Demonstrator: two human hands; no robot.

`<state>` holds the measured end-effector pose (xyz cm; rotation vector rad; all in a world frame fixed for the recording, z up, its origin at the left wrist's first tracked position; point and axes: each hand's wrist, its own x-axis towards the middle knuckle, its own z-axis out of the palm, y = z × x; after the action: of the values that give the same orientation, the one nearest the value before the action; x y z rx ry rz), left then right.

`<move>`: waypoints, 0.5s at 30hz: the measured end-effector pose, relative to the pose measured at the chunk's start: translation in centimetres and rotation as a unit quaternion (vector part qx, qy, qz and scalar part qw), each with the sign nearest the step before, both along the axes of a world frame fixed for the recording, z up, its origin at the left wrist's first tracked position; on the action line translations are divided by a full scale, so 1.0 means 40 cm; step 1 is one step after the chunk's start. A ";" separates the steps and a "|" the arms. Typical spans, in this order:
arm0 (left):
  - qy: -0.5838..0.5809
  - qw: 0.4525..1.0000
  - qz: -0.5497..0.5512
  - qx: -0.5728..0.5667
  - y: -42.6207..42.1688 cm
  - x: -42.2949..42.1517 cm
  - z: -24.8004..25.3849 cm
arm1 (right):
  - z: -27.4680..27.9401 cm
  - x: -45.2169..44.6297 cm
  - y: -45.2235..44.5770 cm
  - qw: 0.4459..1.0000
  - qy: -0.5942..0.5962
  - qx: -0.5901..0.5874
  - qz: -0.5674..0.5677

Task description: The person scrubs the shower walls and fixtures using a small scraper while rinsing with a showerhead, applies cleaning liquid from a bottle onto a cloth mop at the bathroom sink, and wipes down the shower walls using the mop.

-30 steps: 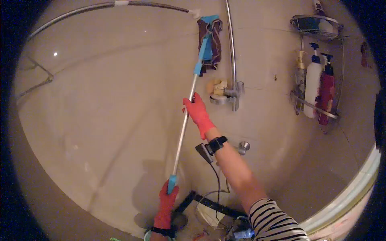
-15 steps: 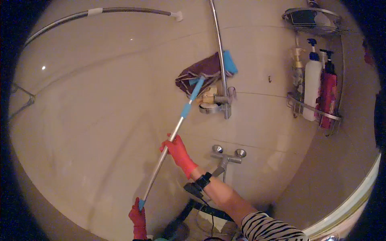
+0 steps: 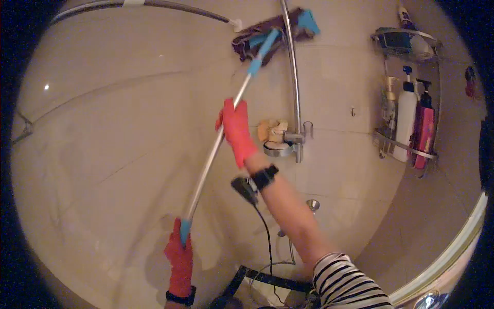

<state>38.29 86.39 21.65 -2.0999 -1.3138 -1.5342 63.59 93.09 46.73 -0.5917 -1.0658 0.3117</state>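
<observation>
A flat mop (image 3: 210, 159) with a silver pole and blue joints slants up the tiled wall. Its head carries a dark purple cloth (image 3: 247, 41), which lies against the wall behind the vertical shower rail (image 3: 293, 67). My right hand (image 3: 236, 129), in a red rubber glove, is wrapped round the upper part of the pole. Lower down, my left hand (image 3: 180, 252), also red-gloved, grips the blue end of the pole. A black device (image 3: 244, 190) with a cable hangs near my right wrist, which wears a black band.
A soap dish (image 3: 279, 150) and a sponge (image 3: 267, 131) sit at the rail's lower end. On the right, a corner rack (image 3: 406, 144) holds several pump bottles. A curved curtain rod (image 3: 190, 9) spans the top left. Mixer tap (image 3: 312, 205) partly shows behind my right arm.
The mop head has slid up the wall along the rail, to near the curtain rod's end. Both my hands have risen with the pole, still gripping it.
</observation>
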 end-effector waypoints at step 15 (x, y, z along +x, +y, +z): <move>0.140 0.975 0.104 -0.138 0.064 -0.264 -0.315 | -0.399 -0.132 0.002 0.980 0.154 -0.112 0.051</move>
<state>27.74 88.94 9.05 -2.1540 -1.6495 -0.9764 58.29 93.19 30.77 -0.6661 -0.7672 0.5984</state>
